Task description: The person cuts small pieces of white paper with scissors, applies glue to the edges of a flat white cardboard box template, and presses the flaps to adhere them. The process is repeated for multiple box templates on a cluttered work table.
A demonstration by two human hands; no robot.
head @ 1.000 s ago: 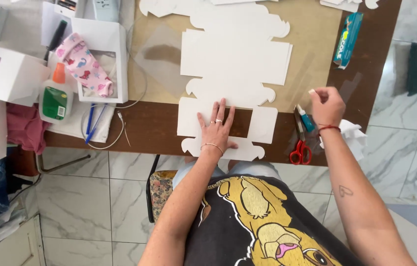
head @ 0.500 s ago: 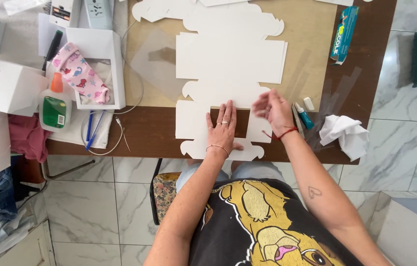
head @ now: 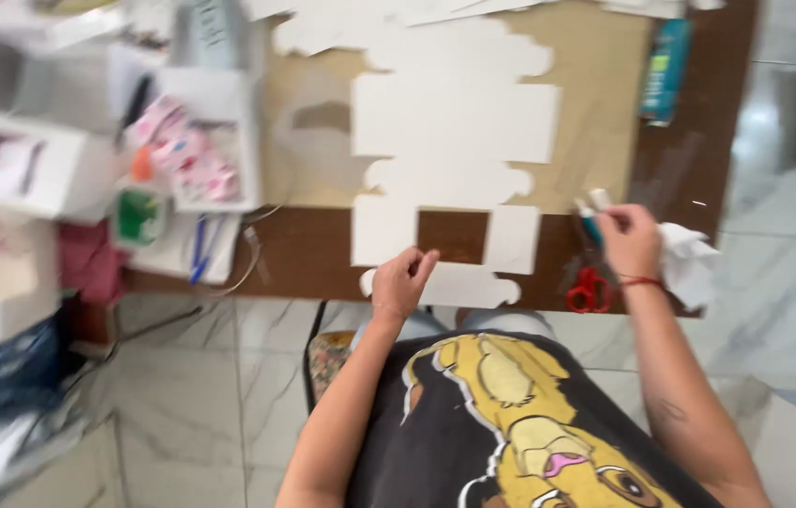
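A flat white card cut-out (head: 454, 118) with scalloped flaps and a square window lies on the brown table (head: 304, 249). My left hand (head: 402, 279) sits at the cut-out's near flap by the table edge, its fingers curled over the card beside the window. My right hand (head: 630, 240) is at the table's right side, with its fingertips on small white and blue sticks (head: 591, 212). Blur hides whether it grips one. Red-handled scissors (head: 589, 289) lie just below that hand, and a crumpled white tissue (head: 691, 263) lies right of it.
A tan mat (head: 595, 141) lies under the cut-out. A teal packet (head: 666, 71) lies at the far right. At the left stand white window boxes (head: 22, 169), a tray with pink patterned items (head: 186, 155), a green-labelled bottle (head: 139, 212) and blue pens (head: 198, 249). Below is marble floor.
My left hand has slid back from flat on the card to its near flap, with the fingers curling. My right hand came in to the card, then went back right to the sticks.
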